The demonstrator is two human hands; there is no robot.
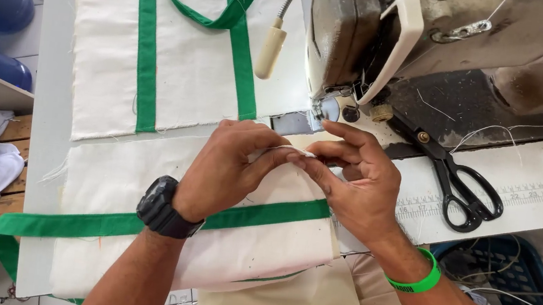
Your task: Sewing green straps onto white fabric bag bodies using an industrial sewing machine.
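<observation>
— Cream canvas panel with green webbing strap point(194, 232) is noted spread flat across the white sewing table point(51, 114), its near edge hanging over toward the person. A second cream panel with green straps point(180, 60) is laid beyond it. Behind both, the grey industrial sewing machine head point(448, 36) is seen, with black-handled scissors point(459, 184) laid on the bed to its right.

— And the hands?

— The left hand point(225, 168), a black watch point(163, 208) on its wrist, and the right hand point(356, 183), a green wristband point(417, 278) on its wrist, are brought together just in front of the needle area. Both are closed in a pinch on the folded top edge of the near panel point(295, 151), thumb against forefinger, tips almost touching.

— Where does the edge lie against the fingers?

— It is held between the pads, raised slightly off the table, with the rest of the panel trailing below the palms.

— Risks?

— The fold could be lost if either pinch is slackened. Fingertips are judged close to the needle, so a prick is possible if the cloth is fed forward carelessly.
</observation>
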